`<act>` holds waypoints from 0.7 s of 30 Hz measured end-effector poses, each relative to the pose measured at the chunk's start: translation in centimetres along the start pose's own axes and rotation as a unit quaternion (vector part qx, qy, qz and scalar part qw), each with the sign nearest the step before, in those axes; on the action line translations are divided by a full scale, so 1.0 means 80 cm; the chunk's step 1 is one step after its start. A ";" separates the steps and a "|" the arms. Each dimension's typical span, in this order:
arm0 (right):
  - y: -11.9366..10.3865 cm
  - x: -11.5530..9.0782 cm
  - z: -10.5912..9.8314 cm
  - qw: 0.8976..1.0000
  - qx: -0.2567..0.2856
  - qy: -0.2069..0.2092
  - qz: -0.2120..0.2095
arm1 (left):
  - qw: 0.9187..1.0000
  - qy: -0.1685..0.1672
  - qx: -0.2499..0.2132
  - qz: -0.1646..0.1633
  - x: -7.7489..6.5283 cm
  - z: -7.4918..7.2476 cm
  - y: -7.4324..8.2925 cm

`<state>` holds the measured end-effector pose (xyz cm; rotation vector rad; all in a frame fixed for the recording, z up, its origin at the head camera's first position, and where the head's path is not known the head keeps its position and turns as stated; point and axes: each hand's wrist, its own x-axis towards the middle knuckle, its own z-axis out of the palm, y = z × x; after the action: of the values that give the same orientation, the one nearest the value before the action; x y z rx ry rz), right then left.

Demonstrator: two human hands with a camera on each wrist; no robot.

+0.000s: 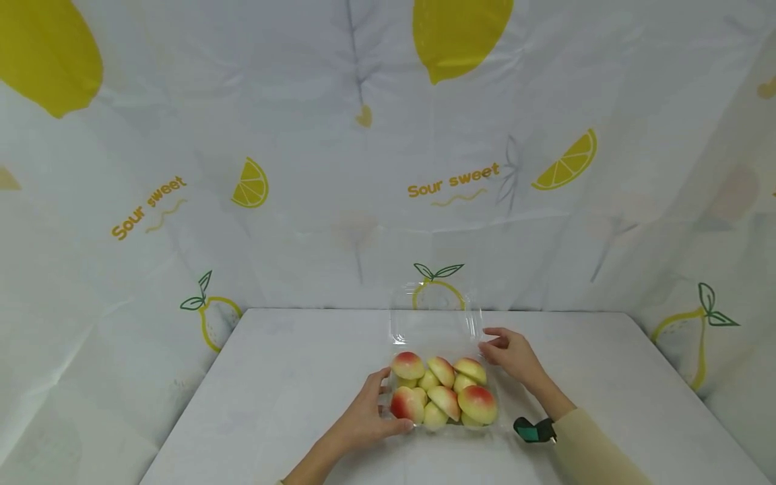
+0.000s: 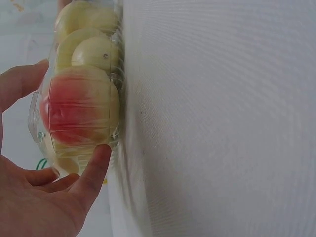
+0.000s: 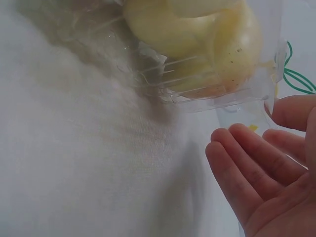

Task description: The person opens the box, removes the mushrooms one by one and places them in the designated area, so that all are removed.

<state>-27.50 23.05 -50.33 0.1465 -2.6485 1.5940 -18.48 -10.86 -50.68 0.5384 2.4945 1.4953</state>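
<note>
A clear plastic clamshell box (image 1: 448,429) stands on the white table, its lid (image 1: 433,327) raised at the back. Inside lie several yellow, red-blushed peach-like pieces (image 1: 477,404), some dome-shaped and stacked on smaller round ones. My left hand (image 1: 364,414) holds the box at its left end, thumb at the front and fingers along the side; in the left wrist view the fingertips (image 2: 102,150) touch the plastic. At the lid's right edge is my right hand (image 1: 512,353). Its thumb (image 3: 291,112) touches the clear edge, while the other fingers extend loosely below.
The white table (image 1: 303,357) ends at a pale cloth backdrop (image 1: 327,256) printed with lemons and words. A black and green strap piece (image 1: 533,431) sits beside the right sleeve (image 1: 591,444).
</note>
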 end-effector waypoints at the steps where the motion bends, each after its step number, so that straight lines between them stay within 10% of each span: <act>1: 0.000 -0.001 0.000 1.000 0.000 -0.002 0.002 | 1.000 0.000 0.001 -0.001 0.000 0.000 0.000; 13: -0.021 -0.022 -0.016 0.989 -0.135 0.022 -0.050 | 1.000 -0.004 -0.002 -0.010 -0.001 0.000 0.001; 21: -0.050 -0.047 -0.021 0.984 -0.121 0.022 -0.127 | 1.000 -0.010 0.002 -0.001 -0.001 -0.003 0.000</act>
<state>-23.38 22.85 -46.36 0.4142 -2.6340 1.1774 -18.46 -11.07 -50.61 0.5476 2.4822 1.4766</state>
